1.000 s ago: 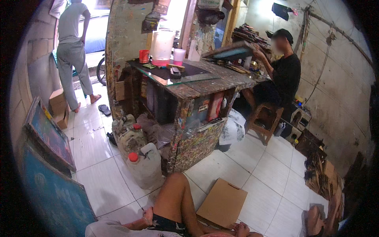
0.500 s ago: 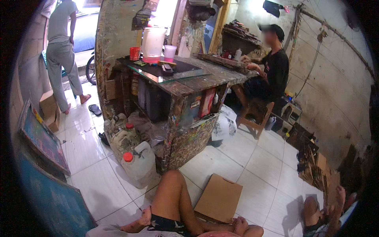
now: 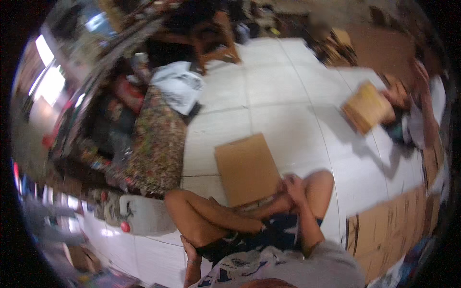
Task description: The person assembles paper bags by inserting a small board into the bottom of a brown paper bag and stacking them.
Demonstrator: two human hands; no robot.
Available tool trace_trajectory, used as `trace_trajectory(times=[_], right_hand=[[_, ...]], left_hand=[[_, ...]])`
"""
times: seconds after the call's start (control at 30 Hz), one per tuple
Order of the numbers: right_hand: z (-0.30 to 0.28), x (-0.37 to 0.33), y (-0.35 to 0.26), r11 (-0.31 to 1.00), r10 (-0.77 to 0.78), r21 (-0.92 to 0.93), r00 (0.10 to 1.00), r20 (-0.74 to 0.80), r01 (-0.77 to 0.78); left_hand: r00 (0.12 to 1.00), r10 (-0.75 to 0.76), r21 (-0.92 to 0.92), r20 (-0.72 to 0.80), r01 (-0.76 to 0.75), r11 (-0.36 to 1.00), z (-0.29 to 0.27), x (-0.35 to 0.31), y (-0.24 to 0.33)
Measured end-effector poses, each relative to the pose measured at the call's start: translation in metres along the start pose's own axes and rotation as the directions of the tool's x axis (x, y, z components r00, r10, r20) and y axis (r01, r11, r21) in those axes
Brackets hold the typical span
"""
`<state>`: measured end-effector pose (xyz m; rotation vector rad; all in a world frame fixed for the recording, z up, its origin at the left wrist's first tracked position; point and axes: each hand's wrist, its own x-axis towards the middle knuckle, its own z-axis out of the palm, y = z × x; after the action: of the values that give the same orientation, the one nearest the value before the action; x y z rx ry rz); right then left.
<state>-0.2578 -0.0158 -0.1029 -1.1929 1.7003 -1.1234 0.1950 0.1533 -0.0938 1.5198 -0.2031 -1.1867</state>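
I sit on the white tiled floor with my bare legs crossed. My right hand [image 3: 293, 185] lies on my shin, beside the near edge of a flat brown cardboard sheet [image 3: 245, 168], and holds nothing. My left hand [image 3: 189, 245] presses against the underside of my left thigh, with a thin bracelet on its wrist. Its fingers are blurred and partly hidden by the leg. The whole picture is tilted and smeared by motion.
A paint-spattered workbench [image 3: 158, 139] stands to the left, with a white jerrycan [image 3: 146, 216] with a red cap at its foot. Another person [image 3: 418, 110] sits at the right behind a brown box [image 3: 367, 108]. Cardboard sheets [image 3: 389, 230] lie at the lower right, and a wooden stool [image 3: 216, 38] stands farther off.
The view has swung down and tilted, from the workbench and the seated person to the floor and my legs. My hands stay at my legs.
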Motion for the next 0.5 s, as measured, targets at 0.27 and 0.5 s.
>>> trace_trajectory(times=[0.27,0.5], right_hand=[[-0.004,0.008,0.03,0.9,0.17,0.403,0.985,0.018,-0.163],[-0.08,0.04,-0.033,0.957,0.188,0.217,0.981,0.041,-0.192]], left_hand=[[0.79,0.587,0.553,0.175,-0.572,0.605,0.135,-0.043,0.112],[0.477,-0.038,0.344,0.878,-0.683,-0.644,0.264,-0.053,0.11]])
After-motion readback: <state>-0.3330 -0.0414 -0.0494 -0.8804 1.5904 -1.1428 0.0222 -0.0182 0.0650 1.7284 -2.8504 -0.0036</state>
